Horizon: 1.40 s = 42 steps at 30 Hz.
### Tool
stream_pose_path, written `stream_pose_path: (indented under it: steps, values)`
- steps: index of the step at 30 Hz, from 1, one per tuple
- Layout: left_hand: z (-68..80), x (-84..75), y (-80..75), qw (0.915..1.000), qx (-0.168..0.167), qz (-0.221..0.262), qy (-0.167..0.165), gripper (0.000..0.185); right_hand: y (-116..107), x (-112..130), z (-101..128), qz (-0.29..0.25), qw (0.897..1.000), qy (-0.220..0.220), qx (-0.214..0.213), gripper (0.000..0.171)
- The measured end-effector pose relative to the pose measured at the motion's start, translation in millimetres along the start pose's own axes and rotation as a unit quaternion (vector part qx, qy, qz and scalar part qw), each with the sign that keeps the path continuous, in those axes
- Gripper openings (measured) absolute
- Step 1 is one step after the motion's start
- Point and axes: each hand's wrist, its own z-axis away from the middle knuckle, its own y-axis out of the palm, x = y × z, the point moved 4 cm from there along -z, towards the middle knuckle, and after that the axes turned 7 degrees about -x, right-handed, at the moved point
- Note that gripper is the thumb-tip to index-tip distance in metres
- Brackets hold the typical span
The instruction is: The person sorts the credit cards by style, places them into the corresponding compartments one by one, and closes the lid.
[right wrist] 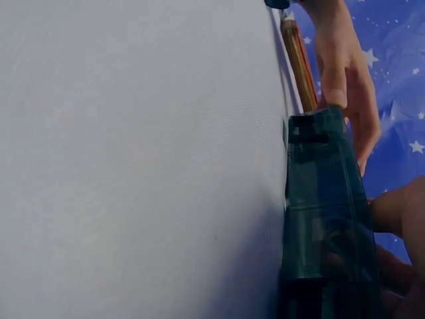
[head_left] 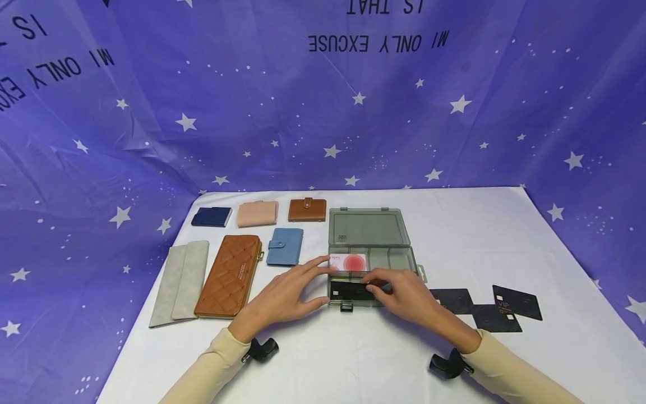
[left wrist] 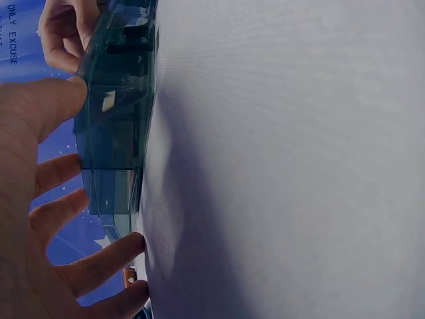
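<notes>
Smoky plastic box point(head_left: 370, 247) holds cards; left hand point(head_left: 285, 294) spread, right hand point(head_left: 404, 294) pinching black card point(head_left: 348, 290).

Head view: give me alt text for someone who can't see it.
Both hands work at an open grey plastic box on a white table: the right hand holds a black card in its front compartment, the left hand touches the box's left side. Wallets lie left, black cards right.

Open smoky plastic box point(head_left: 370, 255) holds a black card point(head_left: 348, 290).
</notes>
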Motion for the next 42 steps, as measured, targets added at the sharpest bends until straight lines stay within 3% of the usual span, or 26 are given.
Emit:
stream_pose_path:
  steps: [5,11,17,23,27,34,42]
  values:
    - [0.5,0.6,-0.2,1.0,0.0,-0.004,-0.002,0.059,1.4,1.4,0.5,0.048,0.999,0.0,0.002,0.023]
    - [0.3,0.4,-0.2,1.0,0.002,0.0,-0.002,0.061,4.4,3.3,3.0,0.095,0.995,0.014,0.035,0.031]
    - [-0.2,-0.1,0.2,1.0,-0.001,-0.003,-0.002,0.06,-2.4,3.1,4.5,0.081,0.995,0.024,0.054,0.032]
    - [0.3,0.5,0.5,1.0,-0.003,-0.006,-0.002,0.06,-27.6,-4.8,6.9,-0.006,0.996,0.041,0.082,0.029]
    - [0.1,0.6,0.3,1.0,-0.006,-0.007,0.001,0.06,-55.1,-13.4,10.7,-0.04,0.997,0.025,0.057,0.032]
    - [0.6,0.6,0.4,0.9999,-0.006,-0.008,0.0,0.06,-95.8,-43.0,27.8,0.015,1.0,-0.01,0.005,0.04]
    - [0.2,-0.9,-0.9,0.9999,-0.007,-0.009,0.002,0.06,-113.4,-83.8,63.1,0.083,0.996,0.026,0.017,0.042]
